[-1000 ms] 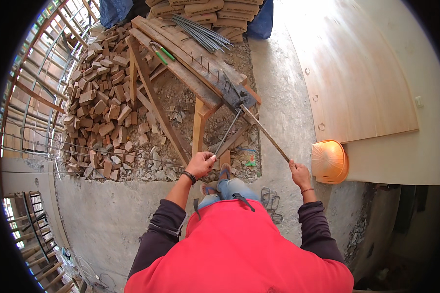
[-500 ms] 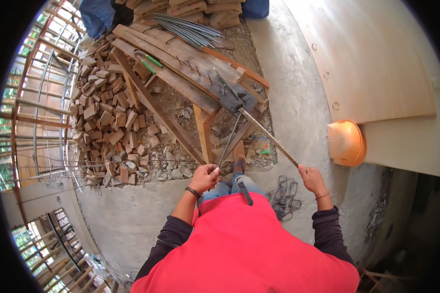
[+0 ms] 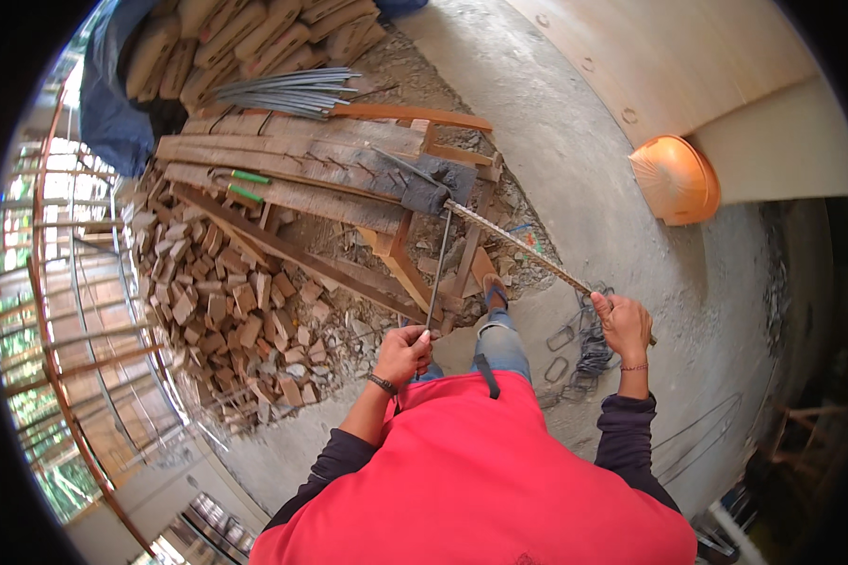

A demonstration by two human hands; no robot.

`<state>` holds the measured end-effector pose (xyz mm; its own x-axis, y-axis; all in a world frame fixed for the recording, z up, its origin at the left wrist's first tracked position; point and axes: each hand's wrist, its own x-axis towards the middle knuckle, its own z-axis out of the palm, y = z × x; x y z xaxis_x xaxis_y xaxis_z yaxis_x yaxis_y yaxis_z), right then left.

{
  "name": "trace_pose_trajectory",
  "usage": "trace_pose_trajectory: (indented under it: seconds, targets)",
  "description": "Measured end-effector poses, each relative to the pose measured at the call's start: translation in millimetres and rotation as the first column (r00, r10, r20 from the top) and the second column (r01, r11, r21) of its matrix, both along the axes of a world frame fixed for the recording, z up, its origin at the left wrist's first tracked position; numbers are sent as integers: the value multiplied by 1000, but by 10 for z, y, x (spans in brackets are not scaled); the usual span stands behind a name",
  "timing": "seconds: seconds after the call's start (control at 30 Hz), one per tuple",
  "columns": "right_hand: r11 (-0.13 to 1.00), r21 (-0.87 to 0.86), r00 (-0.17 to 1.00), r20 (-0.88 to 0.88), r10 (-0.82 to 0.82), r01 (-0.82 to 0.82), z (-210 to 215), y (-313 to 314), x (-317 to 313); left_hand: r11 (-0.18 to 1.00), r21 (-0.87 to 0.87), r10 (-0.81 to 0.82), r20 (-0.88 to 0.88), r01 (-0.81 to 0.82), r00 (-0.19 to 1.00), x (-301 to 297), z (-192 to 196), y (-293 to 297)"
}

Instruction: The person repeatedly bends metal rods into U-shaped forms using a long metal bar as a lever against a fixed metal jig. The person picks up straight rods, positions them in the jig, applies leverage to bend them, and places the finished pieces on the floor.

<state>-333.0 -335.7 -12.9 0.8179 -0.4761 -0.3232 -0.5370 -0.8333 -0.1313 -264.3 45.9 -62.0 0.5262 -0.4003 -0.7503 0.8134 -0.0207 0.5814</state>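
A ribbed steel bar slants from a dark metal block at the near end of a wooden bench toward my right hand. My right fingers are wrapped round it close to its free end, which sticks out past the hand. My left hand pinches the lower end of a thin steel rod. That rod runs up to the same block, where its far part is hidden. Several nails or pins stand up from the bench top beside the block.
Bricks lie heaped left of the bench. Cut rods rest across its far end, before stacked sacks. Green-handled pliers lie on a plank. Bent wire loops are on the floor near my right hand; an orange hard hat is farther right.
The view has turned, so bench and bricks appear rotated and shifted. My right hand's grip has closed round the ribbed bar, whose end now shows beyond it. The left hand keeps its thin rod.
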Motion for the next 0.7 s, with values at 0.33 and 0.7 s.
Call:
trace_pose_trajectory:
  seconds: [0.33,0.7]
  targets:
    - [923,-40,924,6,-382,382,15,1350,-509,928,80,-372,111,365,921,848,-97,798]
    - [957,233,982,39,-186,172,-375,577,-404,948,20,-316,144,317,938,658,-154,651]
